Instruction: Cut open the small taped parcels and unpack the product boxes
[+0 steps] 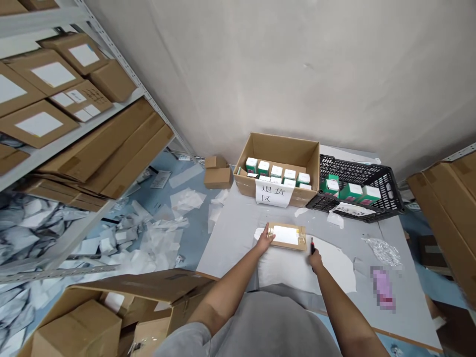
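I see the small cardboard parcel point(287, 235) lying flat on a crumpled white plastic bag point(297, 275), midway between the near and far edges of the table point(234, 223). Its long axis runs left to right. My left hand point(265, 241) rests open and flat on its left end. My right hand point(316, 259), just off its right end, is closed round a slim red-and-black tool point(312, 244); I cannot tell whether it is a pen or a knife. The parcel is matte brown with a smooth white label on top.

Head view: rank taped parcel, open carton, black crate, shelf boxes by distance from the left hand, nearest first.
1. Taped parcel: touching the left hand.
2. Open carton: straight behind.
3. Black crate: back right.
4. Shelf boxes: far left.
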`<state>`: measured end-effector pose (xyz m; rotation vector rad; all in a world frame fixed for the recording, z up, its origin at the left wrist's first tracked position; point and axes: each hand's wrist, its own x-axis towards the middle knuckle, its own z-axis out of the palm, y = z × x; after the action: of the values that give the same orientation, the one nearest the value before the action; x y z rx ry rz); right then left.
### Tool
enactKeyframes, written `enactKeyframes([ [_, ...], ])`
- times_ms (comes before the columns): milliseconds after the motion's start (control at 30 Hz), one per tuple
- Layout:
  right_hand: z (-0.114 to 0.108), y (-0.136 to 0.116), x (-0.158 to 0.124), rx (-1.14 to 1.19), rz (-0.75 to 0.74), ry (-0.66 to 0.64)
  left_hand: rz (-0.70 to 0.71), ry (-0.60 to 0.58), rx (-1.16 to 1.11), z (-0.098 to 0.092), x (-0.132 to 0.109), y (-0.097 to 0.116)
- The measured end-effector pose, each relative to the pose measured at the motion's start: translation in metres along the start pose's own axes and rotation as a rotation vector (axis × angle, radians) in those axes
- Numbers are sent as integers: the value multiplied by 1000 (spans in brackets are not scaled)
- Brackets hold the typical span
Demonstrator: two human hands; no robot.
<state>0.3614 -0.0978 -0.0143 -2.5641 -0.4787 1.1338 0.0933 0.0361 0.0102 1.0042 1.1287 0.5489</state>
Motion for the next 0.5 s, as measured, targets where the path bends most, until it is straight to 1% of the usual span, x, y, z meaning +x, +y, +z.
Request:
enactKeyframes([
  [100,14,11,-1,-14,19,-25,-21,6,-9,0,-1,-1],
  [167,18,11,0,-16,1,-12,-21,20,2,-1,-2,-1],
  [267,17,-3,3,40,-68,100,-15,38,32,-1,-1,0],
  [300,16,-10,4,102,-114,131,-14,38,39,0,0,0],
  [333,14,-18,5,188,-166,132,-14,33,44,0,0,1],
  [367,13,-26,5,286,-209,99,-13,24,45,1,0,2],
  [400,12,-34,6,378,-230,31,-7,17,44,1,1,3],
  [467,10,-45,6,502,-231,-101,28,9,36,1,0,4],
  [500,9,-49,6,538,-237,-131,58,9,29,1,0,4],
])
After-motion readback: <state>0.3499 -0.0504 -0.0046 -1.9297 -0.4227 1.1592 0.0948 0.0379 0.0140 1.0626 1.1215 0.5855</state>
